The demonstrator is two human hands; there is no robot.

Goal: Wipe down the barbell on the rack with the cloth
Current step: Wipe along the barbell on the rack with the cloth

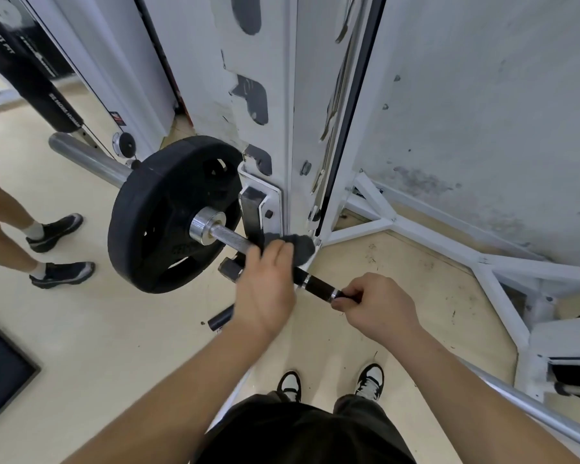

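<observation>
Step in hand: wiping the shaft, inboard of the plate. Left hand (265,289) presses the dark grey cloth (298,247) onto the barbell (230,240), right where the bar passes the white rack (265,128) upright. Fingers curve over the top of the cloth, thumb on the near side. Can't tell whether they close fully under the bar, as the back of the hand blocks it. Right hand (372,308) is further along toward the wearer, fingers curled tight round the dark section of the shaft, steadying it

Progress, my read: early to mid. The knurled stretch up to the collar and the sleeve beyond the black plate (168,212) are left to cover

Next move calls for a snug wrap and a slide along the shaft. Going toward the right hand means that hand has to clear first

Containers: none in view. Closest is the rack's black-lined hook (253,209), just beside the bar, nothing else in it
</observation>
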